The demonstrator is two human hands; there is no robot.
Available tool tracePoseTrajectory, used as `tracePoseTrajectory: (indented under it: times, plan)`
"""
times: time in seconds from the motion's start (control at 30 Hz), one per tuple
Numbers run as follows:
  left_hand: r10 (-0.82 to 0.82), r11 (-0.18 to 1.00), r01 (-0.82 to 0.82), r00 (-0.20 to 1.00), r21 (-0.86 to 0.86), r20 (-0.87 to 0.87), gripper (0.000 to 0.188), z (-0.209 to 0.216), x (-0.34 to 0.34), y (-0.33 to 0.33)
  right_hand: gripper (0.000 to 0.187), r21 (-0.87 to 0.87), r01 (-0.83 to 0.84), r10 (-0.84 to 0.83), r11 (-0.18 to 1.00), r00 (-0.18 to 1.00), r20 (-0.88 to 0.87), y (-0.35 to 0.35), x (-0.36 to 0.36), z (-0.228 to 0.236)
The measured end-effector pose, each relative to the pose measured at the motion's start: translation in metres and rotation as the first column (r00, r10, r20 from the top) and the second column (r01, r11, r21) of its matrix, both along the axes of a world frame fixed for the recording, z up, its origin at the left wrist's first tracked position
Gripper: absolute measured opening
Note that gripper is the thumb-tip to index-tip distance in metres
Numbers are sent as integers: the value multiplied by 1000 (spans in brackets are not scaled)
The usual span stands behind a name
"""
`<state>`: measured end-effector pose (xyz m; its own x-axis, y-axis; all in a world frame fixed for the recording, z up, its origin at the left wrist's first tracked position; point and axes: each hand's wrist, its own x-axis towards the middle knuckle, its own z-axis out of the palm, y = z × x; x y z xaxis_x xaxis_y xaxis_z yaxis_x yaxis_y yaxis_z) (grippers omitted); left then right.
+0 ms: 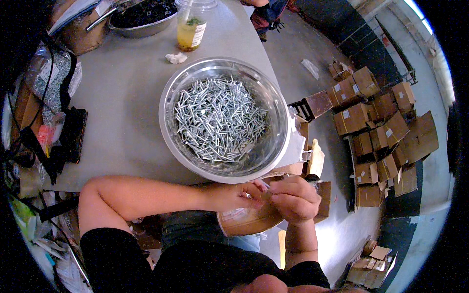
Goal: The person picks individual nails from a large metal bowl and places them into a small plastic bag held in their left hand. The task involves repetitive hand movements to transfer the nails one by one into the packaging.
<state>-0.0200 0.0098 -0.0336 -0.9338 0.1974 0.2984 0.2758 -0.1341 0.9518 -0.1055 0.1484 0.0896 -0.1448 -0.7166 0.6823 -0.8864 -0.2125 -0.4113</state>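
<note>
A: Hands?

B: Both at the near side of the steel bowl (279,122). Right hand (295,198): fingers bunched, tips drawn in. Left hand (242,195): fingers curled, tips partly hidden. A small pale piece (265,185) lies between them; can't tell which hand, if either, is clamped on it.

A: Why there?

B: My reading: fingertips meet so both can work one tiny item, near the supply. Left forearm lies along the table (117,117) edge, perhaps for steadiness. The open carton (254,225) below would catch drops.

A: Containers?

B: Bowl: heaped silver fasteners (220,119), long and thin, screws or rivets, lying every which way; high walls presumably keep them from rolling. Beyond it, a clear plastic cup (190,36), yellow drink, green bits. Far left, a shallow metal basin (141,33) of black pieces. Left side, a clear bag (53,83) of small silvery parts.
</note>
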Motion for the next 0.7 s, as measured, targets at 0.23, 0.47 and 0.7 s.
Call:
tracePoseTrajectory:
  times: [0.23, 0.47, 0.7]
  plan:
    - [-235, 972, 220, 930, 87, 282, 27, 31, 6, -13, 14, 121, 49, -91, 991, 926, 366, 35, 13, -17]
    - [-203, 951, 248, 951, -185, 232, 30, 43, 11, -16, 17, 297, 50, -140, 954, 947, 289, 34, 28, -23]
    - [-183, 949, 215, 971, -232, 152, 29, 38, 13, -16, 26, 443, 21, -109, 896, 979, 174, 27, 36, -9]
